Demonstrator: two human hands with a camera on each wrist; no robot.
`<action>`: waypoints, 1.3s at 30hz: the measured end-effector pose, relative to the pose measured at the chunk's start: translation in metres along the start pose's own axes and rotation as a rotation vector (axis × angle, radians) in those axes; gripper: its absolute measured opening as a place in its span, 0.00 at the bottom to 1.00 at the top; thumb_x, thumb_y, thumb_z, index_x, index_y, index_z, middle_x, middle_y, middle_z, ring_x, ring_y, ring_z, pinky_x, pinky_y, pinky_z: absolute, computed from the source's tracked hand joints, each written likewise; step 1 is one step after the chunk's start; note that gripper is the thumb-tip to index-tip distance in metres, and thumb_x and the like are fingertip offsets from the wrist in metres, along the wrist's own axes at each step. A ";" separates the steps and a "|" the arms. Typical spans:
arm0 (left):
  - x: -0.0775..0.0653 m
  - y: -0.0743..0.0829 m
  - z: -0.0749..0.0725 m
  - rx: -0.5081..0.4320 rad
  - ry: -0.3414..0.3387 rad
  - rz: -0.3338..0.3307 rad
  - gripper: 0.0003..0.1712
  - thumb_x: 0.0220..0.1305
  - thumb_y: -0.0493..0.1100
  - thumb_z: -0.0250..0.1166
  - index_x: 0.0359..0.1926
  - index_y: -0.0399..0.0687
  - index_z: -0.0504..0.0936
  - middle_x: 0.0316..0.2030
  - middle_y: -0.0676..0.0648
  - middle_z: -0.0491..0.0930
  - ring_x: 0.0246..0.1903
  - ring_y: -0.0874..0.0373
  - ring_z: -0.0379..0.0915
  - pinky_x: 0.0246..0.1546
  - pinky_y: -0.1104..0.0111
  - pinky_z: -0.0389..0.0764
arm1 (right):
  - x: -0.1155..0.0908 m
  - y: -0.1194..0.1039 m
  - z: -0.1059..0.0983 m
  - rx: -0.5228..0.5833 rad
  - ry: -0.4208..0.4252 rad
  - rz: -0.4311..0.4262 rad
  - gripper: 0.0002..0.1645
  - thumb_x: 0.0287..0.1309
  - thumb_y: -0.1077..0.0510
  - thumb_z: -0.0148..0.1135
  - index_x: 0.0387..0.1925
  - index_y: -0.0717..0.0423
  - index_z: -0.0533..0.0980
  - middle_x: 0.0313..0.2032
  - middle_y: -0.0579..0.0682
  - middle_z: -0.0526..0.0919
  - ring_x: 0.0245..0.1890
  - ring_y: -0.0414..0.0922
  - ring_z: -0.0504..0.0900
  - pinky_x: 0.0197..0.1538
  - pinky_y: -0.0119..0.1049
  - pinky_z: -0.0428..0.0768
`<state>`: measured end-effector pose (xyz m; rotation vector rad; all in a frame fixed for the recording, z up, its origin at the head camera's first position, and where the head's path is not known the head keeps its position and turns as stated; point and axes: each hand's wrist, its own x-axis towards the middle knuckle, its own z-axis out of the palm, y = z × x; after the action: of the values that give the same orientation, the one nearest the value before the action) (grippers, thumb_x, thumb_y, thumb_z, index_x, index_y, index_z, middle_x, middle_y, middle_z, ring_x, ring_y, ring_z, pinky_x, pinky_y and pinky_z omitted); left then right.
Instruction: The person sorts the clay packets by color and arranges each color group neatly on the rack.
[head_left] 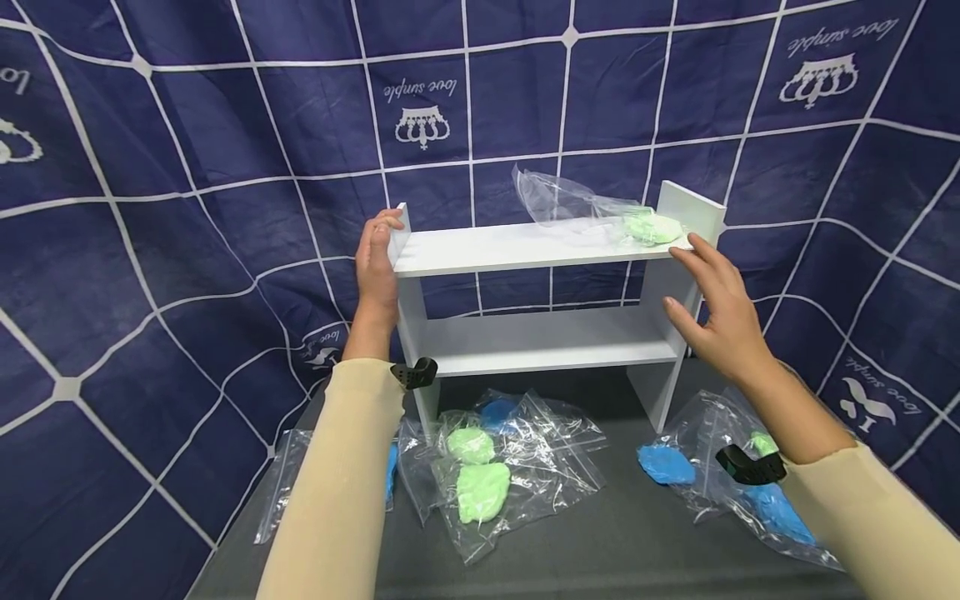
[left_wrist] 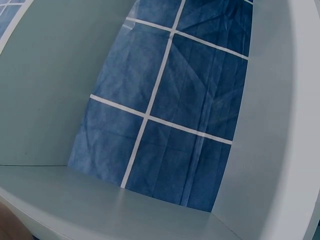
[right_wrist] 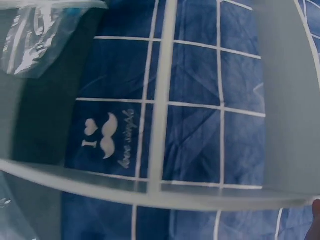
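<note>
White shelf: the unit stands upright on the desk, in front of the patterned cloth.
Work done: shelf appears assembled; one clear bag holding a green lump lies on the upper board, near its right end.
Work left: the other bags lie on the desk, off the shelf; whether they belong on it cannot be established.
Left hand: positioned at the left side panel, fingers curled over its upper edge, gripping it.
Right hand: raised by the right side panel, fingers spread wide and holding nothing; contact with the shelf cannot be confirmed.
Shelf parts: two side panels, two boards.
Green lumps: four visible; one on the shelf, three on the desk.
Blue lumps: four visible, all on the desk, one largely behind the left sleeve.
Bags on desk: several, overlapping; exact number cannot be told.
</note>
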<state>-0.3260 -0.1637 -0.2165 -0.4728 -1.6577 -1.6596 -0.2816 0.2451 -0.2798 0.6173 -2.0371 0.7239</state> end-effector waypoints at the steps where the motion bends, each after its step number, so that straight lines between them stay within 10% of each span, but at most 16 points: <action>1: 0.000 0.000 0.000 0.003 -0.001 -0.004 0.18 0.70 0.45 0.44 0.41 0.33 0.72 0.66 0.36 0.72 0.72 0.50 0.60 0.71 0.68 0.57 | -0.005 0.001 -0.001 -0.004 0.000 0.002 0.38 0.55 0.59 0.63 0.69 0.51 0.69 0.75 0.57 0.61 0.72 0.65 0.60 0.66 0.69 0.61; 13: -0.001 -0.003 0.001 -0.004 0.005 0.002 0.23 0.69 0.45 0.45 0.46 0.24 0.69 0.66 0.35 0.72 0.72 0.50 0.60 0.71 0.69 0.57 | -0.061 0.013 -0.023 -0.036 -0.039 0.145 0.38 0.59 0.60 0.63 0.71 0.45 0.67 0.76 0.50 0.62 0.72 0.64 0.60 0.63 0.72 0.60; 21: 0.000 -0.001 0.001 -0.019 0.007 0.000 0.11 0.68 0.45 0.46 0.34 0.59 0.75 0.65 0.35 0.72 0.72 0.52 0.61 0.70 0.70 0.58 | -0.103 0.036 -0.037 -0.047 -0.064 0.288 0.38 0.63 0.60 0.61 0.73 0.44 0.64 0.77 0.49 0.59 0.74 0.65 0.56 0.63 0.77 0.54; 28: 0.008 -0.018 0.000 0.001 0.011 0.010 0.24 0.70 0.46 0.43 0.47 0.25 0.70 0.66 0.36 0.72 0.72 0.52 0.60 0.71 0.70 0.56 | -0.142 0.066 -0.044 -0.065 -0.117 0.370 0.37 0.66 0.59 0.57 0.75 0.51 0.61 0.77 0.60 0.55 0.76 0.69 0.50 0.71 0.74 0.43; 35: 0.016 -0.038 -0.002 -0.014 0.027 0.035 0.18 0.71 0.51 0.43 0.37 0.50 0.77 0.63 0.41 0.76 0.70 0.58 0.62 0.71 0.70 0.57 | -0.179 0.094 -0.047 -0.147 -0.231 0.475 0.40 0.68 0.53 0.57 0.76 0.58 0.55 0.76 0.70 0.48 0.73 0.77 0.46 0.70 0.76 0.36; 39: 0.016 -0.039 -0.003 -0.002 0.030 0.054 0.21 0.68 0.53 0.44 0.39 0.42 0.77 0.62 0.44 0.77 0.69 0.60 0.64 0.71 0.69 0.58 | -0.195 0.107 -0.049 -0.209 -0.309 0.542 0.45 0.68 0.47 0.57 0.77 0.59 0.51 0.75 0.74 0.46 0.70 0.81 0.47 0.64 0.80 0.43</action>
<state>-0.3638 -0.1744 -0.2327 -0.4881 -1.6078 -1.6217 -0.2262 0.3842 -0.4509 0.0459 -2.5675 0.7372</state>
